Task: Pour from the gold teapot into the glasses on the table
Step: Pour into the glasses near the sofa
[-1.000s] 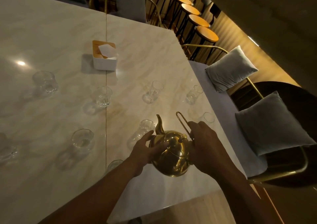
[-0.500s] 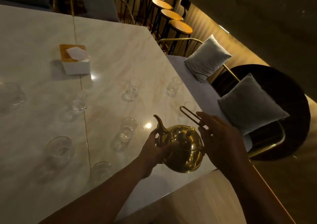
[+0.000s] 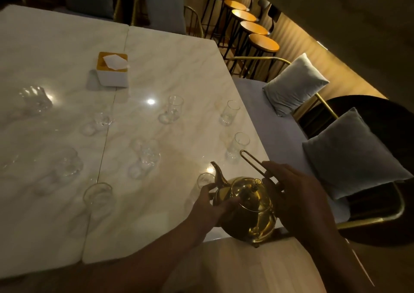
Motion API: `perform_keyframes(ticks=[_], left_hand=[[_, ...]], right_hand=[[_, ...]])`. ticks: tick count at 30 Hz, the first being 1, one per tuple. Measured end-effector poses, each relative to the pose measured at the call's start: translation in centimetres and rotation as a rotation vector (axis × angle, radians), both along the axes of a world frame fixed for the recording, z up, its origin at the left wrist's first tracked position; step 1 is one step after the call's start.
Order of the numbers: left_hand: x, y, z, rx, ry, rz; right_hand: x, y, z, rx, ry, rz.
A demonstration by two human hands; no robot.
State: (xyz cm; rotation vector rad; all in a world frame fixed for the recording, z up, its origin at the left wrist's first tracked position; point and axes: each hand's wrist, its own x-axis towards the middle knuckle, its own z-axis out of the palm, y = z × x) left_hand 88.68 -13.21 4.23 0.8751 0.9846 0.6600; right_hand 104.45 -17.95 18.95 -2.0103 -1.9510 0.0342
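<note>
Both hands on the teapot [image 3: 248, 209]: left hand [image 3: 209, 205] cupping its body, right hand [image 3: 298, 196] gripping the handle. Spout hangs over the nearest glass [image 3: 202, 184]. Next, I'd say, tip gently.

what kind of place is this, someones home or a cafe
Probably a cafe or restaurant, not a home: a row of bar stools stands behind the big marble table, a cushioned bench runs along its side, and many glasses are set out.
</note>
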Motion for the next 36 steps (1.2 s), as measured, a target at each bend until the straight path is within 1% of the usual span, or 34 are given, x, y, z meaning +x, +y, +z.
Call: perform_keyframes(ticks=[4, 7, 13, 18, 26, 36], left_hand=[[1.2, -1.1, -0.6, 0.008, 0.071, -0.026], [1.4, -1.5, -1.1, -0.004, 0.090, -0.053], [1.1, -1.0, -2.3, -0.062, 0.116, -0.101], [0.7, -0.5, -2.2, -0.070, 0.185, -0.116], [0.5, -0.1, -1.8, -0.075, 0.181, -0.185], [0.0, -0.3, -2.2, -0.103, 0.168, -0.218]], right_hand=[[1.4, -0.8, -1.3, -0.014, 0.009, -0.019], [1.8, -1.0, -2.1, -0.030, 0.024, -0.041], [1.3, -0.8, -3.4, -0.074, 0.049, -0.074], [0.9, -0.3, -3.8, -0.106, 0.050, -0.072], [0.0, 1.0, -4.4, -0.159, 0.037, -0.111], [-0.9, 1.5, -4.3, -0.222, 0.004, -0.142]])
